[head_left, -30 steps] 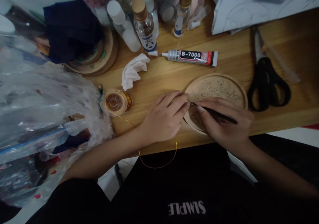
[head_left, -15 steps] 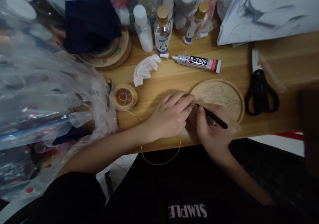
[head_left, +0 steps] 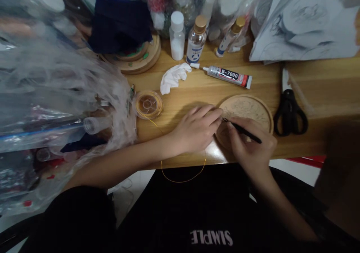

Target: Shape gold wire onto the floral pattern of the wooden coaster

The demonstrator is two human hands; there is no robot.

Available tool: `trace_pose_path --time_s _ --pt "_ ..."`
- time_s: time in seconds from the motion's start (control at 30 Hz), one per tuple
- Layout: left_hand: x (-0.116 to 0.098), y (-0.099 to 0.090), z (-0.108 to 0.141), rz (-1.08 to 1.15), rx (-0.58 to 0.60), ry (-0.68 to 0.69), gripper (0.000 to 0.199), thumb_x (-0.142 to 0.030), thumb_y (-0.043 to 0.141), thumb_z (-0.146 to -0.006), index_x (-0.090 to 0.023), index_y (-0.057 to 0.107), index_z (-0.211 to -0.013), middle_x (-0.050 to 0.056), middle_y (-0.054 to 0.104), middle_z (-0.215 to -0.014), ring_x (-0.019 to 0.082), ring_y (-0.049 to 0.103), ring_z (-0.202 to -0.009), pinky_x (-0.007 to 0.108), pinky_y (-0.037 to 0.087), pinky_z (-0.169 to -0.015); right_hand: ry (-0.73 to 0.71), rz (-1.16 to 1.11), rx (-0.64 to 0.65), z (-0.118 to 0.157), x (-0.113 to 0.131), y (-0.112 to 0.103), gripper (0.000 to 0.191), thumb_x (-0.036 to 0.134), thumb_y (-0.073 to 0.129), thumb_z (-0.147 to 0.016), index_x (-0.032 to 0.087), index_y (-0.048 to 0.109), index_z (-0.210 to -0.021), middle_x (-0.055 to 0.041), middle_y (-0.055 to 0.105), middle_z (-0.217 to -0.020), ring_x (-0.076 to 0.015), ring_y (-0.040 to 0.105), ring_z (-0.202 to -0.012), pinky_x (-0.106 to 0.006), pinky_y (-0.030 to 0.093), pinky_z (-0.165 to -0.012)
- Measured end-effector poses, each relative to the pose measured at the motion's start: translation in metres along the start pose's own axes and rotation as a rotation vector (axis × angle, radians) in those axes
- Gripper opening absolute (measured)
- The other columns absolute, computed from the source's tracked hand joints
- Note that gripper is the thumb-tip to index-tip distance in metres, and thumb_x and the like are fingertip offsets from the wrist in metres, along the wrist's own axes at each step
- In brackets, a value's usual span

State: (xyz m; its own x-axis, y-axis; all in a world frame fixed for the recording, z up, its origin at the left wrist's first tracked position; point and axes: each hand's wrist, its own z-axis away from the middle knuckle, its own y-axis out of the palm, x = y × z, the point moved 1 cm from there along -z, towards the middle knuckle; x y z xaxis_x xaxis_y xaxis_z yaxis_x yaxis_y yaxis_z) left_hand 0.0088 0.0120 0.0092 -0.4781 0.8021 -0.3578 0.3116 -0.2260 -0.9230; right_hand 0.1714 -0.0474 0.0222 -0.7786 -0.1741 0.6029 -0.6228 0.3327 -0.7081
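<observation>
My right hand [head_left: 251, 142] pinches slim black tweezers [head_left: 247, 133], their tip pointing left over the near-left part of a round wooden plate [head_left: 269, 114]. Line drawings cover the pale face of that plate. At its left rim my left hand [head_left: 195, 129] has its fingers bent and pressed together, close to the tweezer tip. A thin gold wire [head_left: 182, 181] leaves the spool [head_left: 149, 104], passes under my left forearm, loops below the table edge and rises back to this hand. The wire's end between the fingertips is too small to make out.
Black scissors [head_left: 289, 112] lie right of the plate. Behind it are a B-7000 glue tube [head_left: 229, 76], a crumpled tissue [head_left: 174, 78] and small bottles [head_left: 195, 43]. Plastic bags [head_left: 92, 92] crowd the left side; printed sheets [head_left: 306, 32] stand at the back right.
The view has shifted a little, so most things sit further right. Both hands stay at the plate's left part, with the tweezer tip still beside the left fingertips.
</observation>
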Motion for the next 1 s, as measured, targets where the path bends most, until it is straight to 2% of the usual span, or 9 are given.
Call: trace_pose_path --time_s 0.1,0.33,0.57,0.7,0.9,1.0 --pt "0.0 0.0 0.0 -0.001 -0.004 -0.003 0.035 -0.02 0.046 -0.092 -0.007 0.062 -0.121 0.013 0.059 -0.134 0.028 0.048 -0.127 0.042 0.044 -0.102 0.017 0.003 -0.025 0.001 0.002 0.002 0.012 0.014 0.066 -0.082 0.019 0.07 -0.093 -0.0022 0.073 -0.086 -0.0143 0.07 -0.079 -0.029 0.057 -0.075" --pt "0.0 0.0 -0.001 0.003 -0.003 -0.001 0.036 -0.018 0.046 -0.092 -0.007 0.061 -0.123 0.014 0.059 -0.133 0.028 0.048 -0.126 0.044 0.045 -0.1 0.019 -0.044 -0.073 0.004 0.002 0.007 0.029 0.009 0.066 -0.081 0.019 0.07 -0.108 -0.0039 0.074 -0.097 -0.0148 0.071 -0.086 -0.028 0.058 -0.077" --pt "-0.001 0.0 0.0 -0.005 0.021 -0.006 0.036 -0.018 0.047 -0.09 -0.007 0.062 -0.122 0.013 0.058 -0.135 0.028 0.047 -0.128 0.042 0.044 -0.102 -0.003 0.007 -0.155 0.007 0.007 0.014 0.029 0.009 0.064 -0.081 0.019 0.069 -0.108 -0.0037 0.075 -0.092 -0.0149 0.071 -0.081 -0.028 0.059 -0.071" --pt "-0.001 0.0 0.001 -0.017 -0.006 -0.003 0.034 -0.017 0.048 -0.089 -0.008 0.064 -0.118 0.012 0.058 -0.134 0.028 0.048 -0.128 0.041 0.043 -0.102 0.006 0.02 -0.212 0.009 0.01 0.02 0.029 0.008 0.063 -0.081 0.019 0.069 -0.107 -0.0034 0.074 -0.091 -0.014 0.07 -0.077 -0.027 0.058 -0.068" --pt "-0.001 0.0 0.001 -0.012 0.006 -0.005 0.033 -0.017 0.048 -0.09 -0.009 0.064 -0.118 0.012 0.058 -0.134 0.027 0.047 -0.128 0.041 0.044 -0.101 0.066 -0.015 -0.221 0.01 0.015 0.025 0.027 0.007 0.062 -0.082 0.018 0.07 -0.105 -0.0025 0.071 -0.083 -0.0112 0.064 -0.068 -0.025 0.053 -0.063" --pt "-0.001 0.0 0.0 0.001 -0.009 -0.002 0.033 -0.016 0.047 -0.09 -0.009 0.064 -0.118 0.013 0.058 -0.134 0.027 0.047 -0.128 0.042 0.044 -0.102 0.053 0.032 -0.244 0.011 0.017 0.027 0.025 0.008 0.062 -0.083 0.019 0.069 -0.104 -0.0021 0.07 -0.08 -0.0117 0.063 -0.067 -0.026 0.053 -0.063"
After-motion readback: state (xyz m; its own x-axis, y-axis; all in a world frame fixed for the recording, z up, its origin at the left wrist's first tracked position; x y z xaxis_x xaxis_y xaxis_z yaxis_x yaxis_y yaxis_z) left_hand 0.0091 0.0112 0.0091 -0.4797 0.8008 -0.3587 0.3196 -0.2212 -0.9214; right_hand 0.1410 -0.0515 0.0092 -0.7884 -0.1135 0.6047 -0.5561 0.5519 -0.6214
